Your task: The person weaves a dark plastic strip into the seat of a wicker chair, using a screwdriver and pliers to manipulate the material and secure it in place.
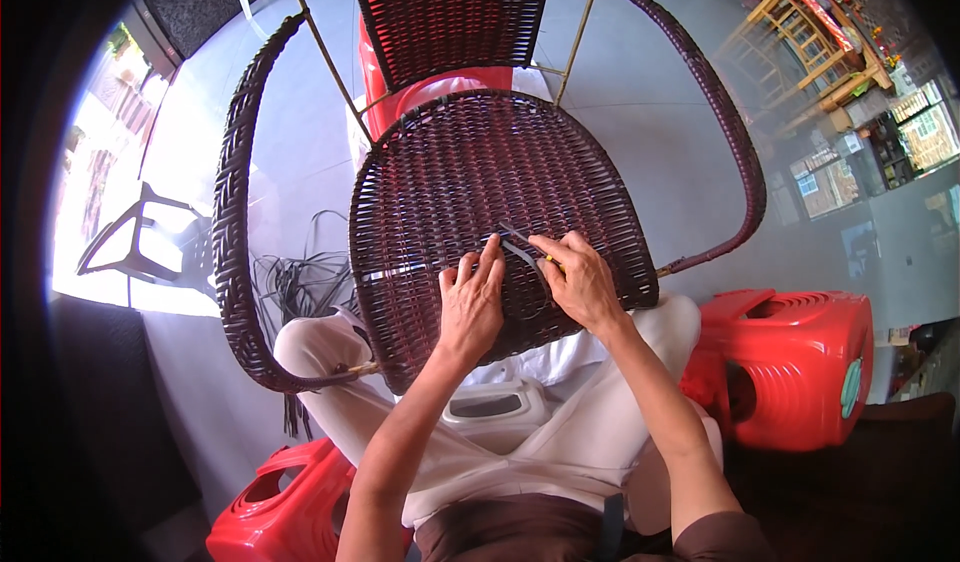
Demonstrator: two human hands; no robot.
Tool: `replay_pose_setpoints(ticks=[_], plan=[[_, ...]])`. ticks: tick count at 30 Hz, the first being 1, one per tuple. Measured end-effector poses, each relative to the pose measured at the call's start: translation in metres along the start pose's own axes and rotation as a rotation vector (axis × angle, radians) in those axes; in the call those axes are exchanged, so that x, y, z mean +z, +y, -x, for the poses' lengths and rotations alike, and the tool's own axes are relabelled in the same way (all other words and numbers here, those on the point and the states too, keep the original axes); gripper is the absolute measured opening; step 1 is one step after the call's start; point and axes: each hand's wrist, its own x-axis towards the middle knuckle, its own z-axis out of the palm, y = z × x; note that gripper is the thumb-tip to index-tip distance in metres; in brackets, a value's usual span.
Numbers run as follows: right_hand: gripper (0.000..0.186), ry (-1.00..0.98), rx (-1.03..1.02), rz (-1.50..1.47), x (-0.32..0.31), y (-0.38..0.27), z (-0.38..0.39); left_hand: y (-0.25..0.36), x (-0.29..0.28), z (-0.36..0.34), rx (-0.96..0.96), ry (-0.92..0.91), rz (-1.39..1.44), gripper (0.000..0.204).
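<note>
A dark brown woven chair seat (480,162) lies across my knees. My left hand (470,302) rests on the weave with bent fingers apart, its index fingertip touching a flat grey strip (522,254) near the seat's front middle. My right hand (578,280) is closed round a small tool with a yellow part (550,261); its thin pointed end reaches into the weave beside the strip. The woven armrests (235,192) curve out on both sides, and the woven backrest (450,17) stands beyond the seat.
A loose bundle of dark strips (300,292) lies left of the chair. Red plastic stools stand at right (800,362) and lower left (250,512), another (375,72) behind the seat. A white plastic stool (490,412) is between my legs. Wooden furniture (820,32) stands far right.
</note>
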Motion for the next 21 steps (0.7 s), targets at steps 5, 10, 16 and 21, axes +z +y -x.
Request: replay_pose_setpoints(ticks=[5,10,16,21], plan=[[0.028,-0.039,-0.001,0.001,0.003,0.002,-0.008,0.0,0.001,-0.001,-0.007,-0.001,0.018,0.046],[0.025,-0.058,-0.021,0.089,-0.001,-0.008,-0.013,-0.001,0.002,0.0,0.001,0.019,0.021,0.045],[0.024,-0.025,-0.069,0.21,0.004,-0.008,-0.006,-0.001,0.003,-0.001,-0.001,0.027,0.025,0.044],[0.027,0.079,-0.108,0.18,0.024,0.007,0.006,-0.001,0.002,-0.002,-0.007,0.039,0.032,0.049]])
